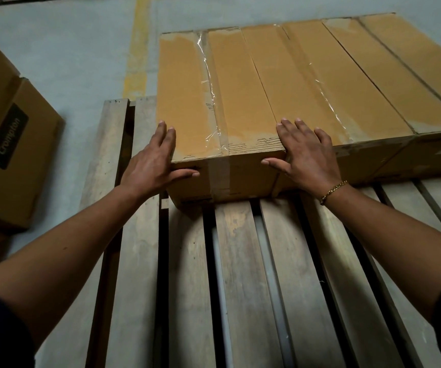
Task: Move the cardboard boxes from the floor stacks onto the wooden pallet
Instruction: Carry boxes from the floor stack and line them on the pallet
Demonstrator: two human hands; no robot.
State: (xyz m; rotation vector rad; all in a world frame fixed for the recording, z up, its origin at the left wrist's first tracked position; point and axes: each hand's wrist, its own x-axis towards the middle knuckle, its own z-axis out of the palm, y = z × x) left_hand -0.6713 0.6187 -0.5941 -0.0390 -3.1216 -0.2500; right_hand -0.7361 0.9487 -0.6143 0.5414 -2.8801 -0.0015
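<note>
Long brown cardboard boxes lie side by side on the far half of the wooden pallet (240,261). The leftmost box (214,102), sealed with clear tape, has my hands at its near end. My left hand (153,160) presses flat against its left corner, fingers along the side and thumb on the end face. My right hand (304,152) rests with spread fingers across the seam between this box and the neighbouring box (293,83), thumb on the end face. Two more boxes (389,75) lie to the right.
A stack of brown boxes with a dark "Crompton" label (9,144) stands on the grey floor at the left. A worn yellow floor line (139,49) runs away beyond the pallet. The pallet's near slats are bare, with dark gaps between them.
</note>
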